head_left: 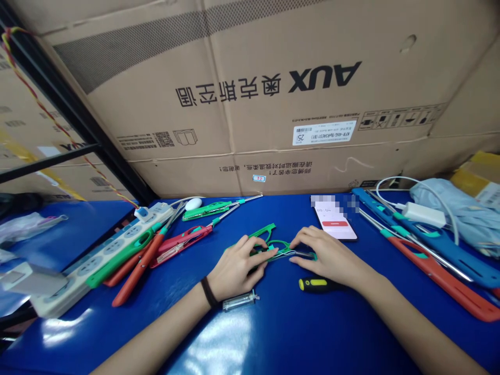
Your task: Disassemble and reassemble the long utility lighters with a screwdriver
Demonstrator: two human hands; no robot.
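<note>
My left hand and my right hand meet on a green plastic lighter casing lying on the blue table. The left fingers pinch its left part, and the right fingers press on its right end, where a thin metal rod shows. A small clear cylinder part lies just below my left wrist. A yellow and black screwdriver lies under my right wrist.
Several long green, red and orange lighters and a white power strip lie at the left. A phone sits behind my right hand. Blue and red lighter shells, a white charger and cable lie right. Big cardboard boxes stand behind.
</note>
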